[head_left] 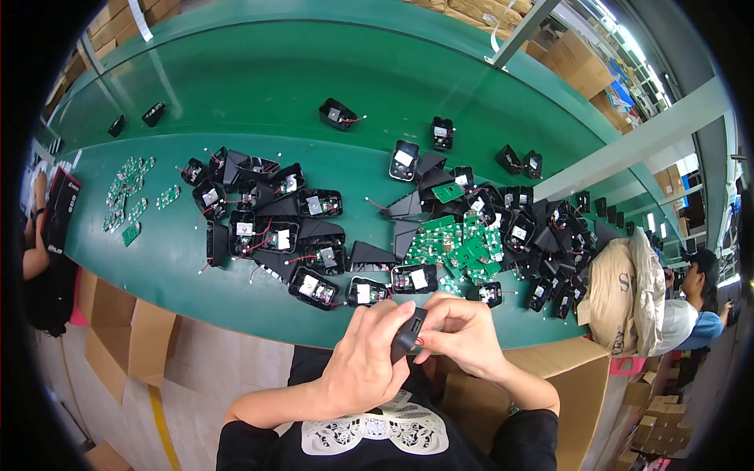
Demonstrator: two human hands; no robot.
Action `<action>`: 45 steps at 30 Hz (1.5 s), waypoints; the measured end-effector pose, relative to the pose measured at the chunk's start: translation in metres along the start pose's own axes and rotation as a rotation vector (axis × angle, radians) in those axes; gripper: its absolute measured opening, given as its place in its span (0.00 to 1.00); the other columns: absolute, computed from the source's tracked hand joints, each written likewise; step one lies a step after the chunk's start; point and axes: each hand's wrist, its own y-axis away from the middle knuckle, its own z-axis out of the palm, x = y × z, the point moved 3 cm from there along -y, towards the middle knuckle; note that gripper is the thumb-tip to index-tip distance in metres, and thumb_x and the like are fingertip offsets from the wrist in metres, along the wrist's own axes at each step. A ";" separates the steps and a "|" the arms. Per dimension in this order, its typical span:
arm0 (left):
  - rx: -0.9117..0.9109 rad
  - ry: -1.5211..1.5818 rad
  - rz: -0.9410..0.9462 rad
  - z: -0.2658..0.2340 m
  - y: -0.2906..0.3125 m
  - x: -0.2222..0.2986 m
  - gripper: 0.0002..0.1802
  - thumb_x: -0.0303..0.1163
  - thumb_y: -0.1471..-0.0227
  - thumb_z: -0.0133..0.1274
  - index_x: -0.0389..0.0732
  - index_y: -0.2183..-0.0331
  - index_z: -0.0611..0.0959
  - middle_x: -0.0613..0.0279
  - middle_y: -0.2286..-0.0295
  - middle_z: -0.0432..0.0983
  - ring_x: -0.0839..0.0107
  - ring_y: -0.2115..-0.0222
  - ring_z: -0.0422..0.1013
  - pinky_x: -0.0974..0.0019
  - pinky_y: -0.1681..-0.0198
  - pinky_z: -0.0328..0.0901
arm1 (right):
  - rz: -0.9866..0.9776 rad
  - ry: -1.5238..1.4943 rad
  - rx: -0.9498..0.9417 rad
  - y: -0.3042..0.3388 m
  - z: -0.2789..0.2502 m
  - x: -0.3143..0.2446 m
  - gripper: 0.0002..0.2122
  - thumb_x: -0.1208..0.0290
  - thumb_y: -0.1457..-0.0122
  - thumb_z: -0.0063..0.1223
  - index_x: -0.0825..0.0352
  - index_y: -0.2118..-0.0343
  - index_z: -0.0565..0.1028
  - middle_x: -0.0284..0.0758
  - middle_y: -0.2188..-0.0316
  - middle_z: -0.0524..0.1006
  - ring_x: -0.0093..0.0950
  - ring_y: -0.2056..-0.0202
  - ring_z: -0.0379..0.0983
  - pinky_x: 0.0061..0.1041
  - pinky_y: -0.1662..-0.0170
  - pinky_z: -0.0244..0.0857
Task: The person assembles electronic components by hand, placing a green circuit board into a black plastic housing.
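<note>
My left hand [363,357], in front of my chest at the near table edge, is closed round a small black plastic housing [409,333], tilted with one narrow side up. At the housing's right side my right hand [465,339] pinches a thin red wire [419,341] between thumb and forefinger. My fingers partly cover the wire, and the inside of the housing is turned from view. Just beyond my hands lie open black housings [414,278] with white-labelled parts and red wires. Behind my right hand is a pile of green circuit boards [471,247].
More black housings [276,235] cover the green table [173,259] at mid-left, others the right. Loose circuit boards [126,188] lie far left. Cardboard boxes [129,330] stand below the table, and brown sacks [616,290] at its right end. People sit at both sides.
</note>
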 end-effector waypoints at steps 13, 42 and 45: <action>0.000 0.267 -0.165 -0.006 -0.009 -0.013 0.34 0.18 0.56 0.44 0.32 0.48 0.49 0.43 0.62 0.57 0.56 0.66 0.62 0.62 0.62 0.58 | -0.835 0.923 0.210 0.010 0.016 -0.029 0.13 0.85 0.60 0.59 0.71 0.67 0.75 0.38 0.73 0.73 0.23 0.77 0.72 0.16 0.79 0.68; -0.225 0.421 -0.265 -0.014 -0.007 -0.002 0.38 0.17 0.60 0.42 0.30 0.48 0.45 0.44 0.52 0.51 0.58 0.52 0.56 0.61 0.48 0.51 | -1.216 1.473 0.168 0.015 0.036 -0.034 0.14 0.76 0.63 0.58 0.67 0.68 0.76 0.30 0.75 0.73 0.22 0.78 0.67 0.15 0.80 0.60; -0.174 0.404 -0.271 -0.012 -0.005 -0.003 0.37 0.16 0.60 0.42 0.30 0.48 0.46 0.44 0.53 0.51 0.58 0.52 0.56 0.62 0.48 0.51 | -1.056 1.369 0.193 0.013 0.034 -0.035 0.14 0.78 0.65 0.61 0.65 0.70 0.76 0.30 0.77 0.72 0.23 0.80 0.67 0.17 0.79 0.59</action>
